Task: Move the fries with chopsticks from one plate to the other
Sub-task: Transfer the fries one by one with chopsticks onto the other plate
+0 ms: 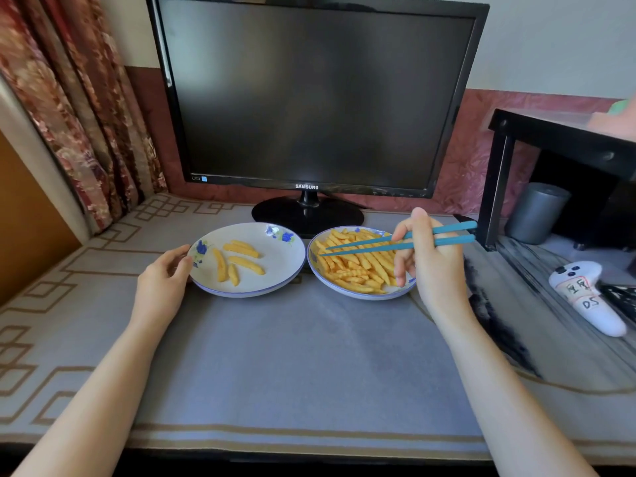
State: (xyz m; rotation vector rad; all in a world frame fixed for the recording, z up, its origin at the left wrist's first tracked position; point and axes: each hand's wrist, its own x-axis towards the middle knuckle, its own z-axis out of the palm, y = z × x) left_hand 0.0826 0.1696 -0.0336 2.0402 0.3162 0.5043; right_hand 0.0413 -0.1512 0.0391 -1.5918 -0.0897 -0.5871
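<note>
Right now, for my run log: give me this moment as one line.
left hand holds left plate | right hand holds chopsticks, tips over right plate fries | no fry lifted

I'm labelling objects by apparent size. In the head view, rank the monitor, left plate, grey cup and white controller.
1. monitor
2. left plate
3. grey cup and white controller: they look alike, and the controller is nearer, so unranked.
</note>
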